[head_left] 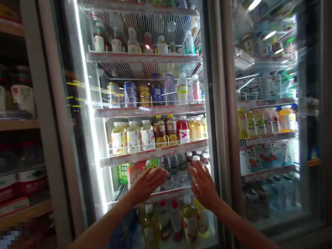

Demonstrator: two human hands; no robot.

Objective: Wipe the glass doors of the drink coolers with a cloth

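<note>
My left hand (153, 180) is stretched out in front of a lower shelf of a lit drinks fridge, its fingers straight and nothing in it. Behind it are a red-and-white pack (135, 170), a green carton (123, 173) and clear water bottles (174, 162). To the right, my right hand (203, 183) is raised with fingers extended, also holding nothing. Dark bottles with white caps (196, 158) stand behind its fingertips. Whether either hand touches a glass door pane cannot be made out. One shelf higher stand juice bottles (118, 138) and a red bottle (183, 129).
A metal door frame (225, 103) divides this fridge section from another stocked one on the right. Cans (129, 94) line a higher shelf. Large bottles (190, 221) stand at the bottom. A wooden shelf (19, 123) with goods is at the left.
</note>
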